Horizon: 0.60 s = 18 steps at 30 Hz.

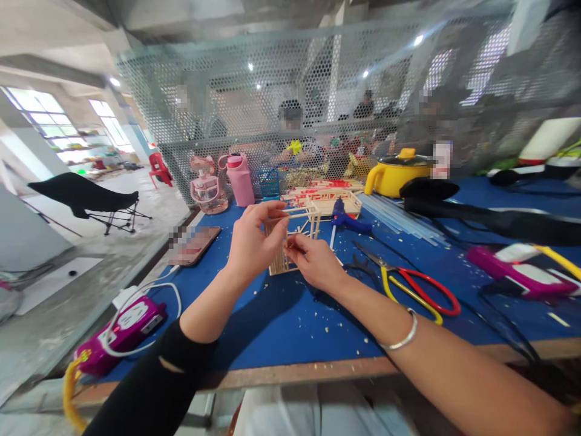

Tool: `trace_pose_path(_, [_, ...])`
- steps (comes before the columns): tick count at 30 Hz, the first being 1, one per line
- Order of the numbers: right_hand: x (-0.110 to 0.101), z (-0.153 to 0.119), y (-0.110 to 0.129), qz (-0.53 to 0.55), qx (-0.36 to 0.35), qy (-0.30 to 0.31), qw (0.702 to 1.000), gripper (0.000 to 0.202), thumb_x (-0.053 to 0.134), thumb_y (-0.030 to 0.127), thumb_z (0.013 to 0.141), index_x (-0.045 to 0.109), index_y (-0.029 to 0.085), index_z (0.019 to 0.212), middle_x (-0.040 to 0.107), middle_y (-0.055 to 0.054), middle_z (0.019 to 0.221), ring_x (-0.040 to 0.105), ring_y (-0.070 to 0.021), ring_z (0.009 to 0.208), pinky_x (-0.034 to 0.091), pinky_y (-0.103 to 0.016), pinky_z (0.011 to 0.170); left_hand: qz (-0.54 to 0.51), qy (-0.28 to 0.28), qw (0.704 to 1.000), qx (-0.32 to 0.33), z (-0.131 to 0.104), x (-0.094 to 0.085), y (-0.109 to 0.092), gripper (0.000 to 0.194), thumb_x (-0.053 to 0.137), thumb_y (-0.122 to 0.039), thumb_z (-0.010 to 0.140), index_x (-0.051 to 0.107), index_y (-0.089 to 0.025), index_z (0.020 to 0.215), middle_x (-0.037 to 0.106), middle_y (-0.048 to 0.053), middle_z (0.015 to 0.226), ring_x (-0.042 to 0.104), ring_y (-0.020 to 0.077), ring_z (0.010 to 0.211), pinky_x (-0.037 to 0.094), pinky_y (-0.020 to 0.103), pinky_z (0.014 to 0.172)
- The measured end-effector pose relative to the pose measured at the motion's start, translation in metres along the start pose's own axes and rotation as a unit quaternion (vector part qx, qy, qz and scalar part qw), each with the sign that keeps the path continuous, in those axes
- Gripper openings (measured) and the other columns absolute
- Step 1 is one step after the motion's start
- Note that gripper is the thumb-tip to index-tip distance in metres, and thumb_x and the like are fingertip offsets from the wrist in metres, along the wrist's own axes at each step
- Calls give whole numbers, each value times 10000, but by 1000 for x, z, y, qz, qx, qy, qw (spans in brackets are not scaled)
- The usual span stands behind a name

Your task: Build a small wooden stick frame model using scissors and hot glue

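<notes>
- Head view: blue desk (318,348), wood-edged.
- Pot (389,179), yellow, near desk's far edge.
- Stick frame (278,264), mid-desk, between near and far edges.
- Left hand (253,239): fingers and thumb closed on frame's upper left.
- Right hand (318,260): fingertips pinched narrow at frame's front; object between them, cannot tell.
- Glue gun (356,224), blue, toward far edge.

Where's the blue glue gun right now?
In the head view, the blue glue gun is just right of the stick frame, beyond the scissors.
</notes>
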State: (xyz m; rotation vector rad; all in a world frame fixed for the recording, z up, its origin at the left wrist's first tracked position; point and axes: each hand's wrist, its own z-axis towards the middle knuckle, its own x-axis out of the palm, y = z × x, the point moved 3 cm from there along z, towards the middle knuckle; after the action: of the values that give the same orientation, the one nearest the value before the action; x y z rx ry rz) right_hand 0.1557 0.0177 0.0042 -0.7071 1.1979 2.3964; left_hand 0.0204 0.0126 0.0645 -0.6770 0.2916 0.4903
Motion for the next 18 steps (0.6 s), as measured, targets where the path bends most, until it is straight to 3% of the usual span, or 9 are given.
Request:
trace_pose_path(7, [1, 0, 0, 16, 1, 2, 1000, 84, 512, 204, 857, 596, 200, 852, 660, 1, 712, 584, -131, 626, 404, -228, 600, -36, 6, 999, -16, -2, 1, 0, 232, 593, -185, 801, 637, -190, 1029, 711, 62, 959, 660, 188, 929, 501, 336, 881])
trace_pose_path(12, [-1, -2, 2, 10, -5, 6, 1000, 101, 497, 194, 860, 597, 206, 862, 662, 1, 732, 582, -132, 634, 397, -228, 600, -29, 24, 999, 24, -8, -1, 4, 311, 544, -151, 824, 586, -203, 1128, 685, 80, 1071, 632, 192, 1014, 487, 345, 917])
trace_pose_path(15, [-2, -2, 2, 2, -7, 11, 1000, 129, 481, 198, 868, 609, 209, 879, 668, -4, 746, 584, -139, 636, 389, -234, 593, -38, -8, 998, 52, -12, -2, 7, 427, 536, -102, 795, 531, -207, 1208, 571, 109, 1281, 561, 206, 1142, 469, 368, 957])
trace_pose_path(18, [-2, -3, 3, -7, -13, 16, 1000, 173, 466, 176, 863, 622, 218, 924, 673, -9, 750, 597, -151, 650, 388, -242, 601, -23, -36, 997, 58, -14, 0, 10, 288, 578, -156, 795, 607, -202, 1078, 505, 120, 1336, 509, 230, 1213, 436, 402, 1006])
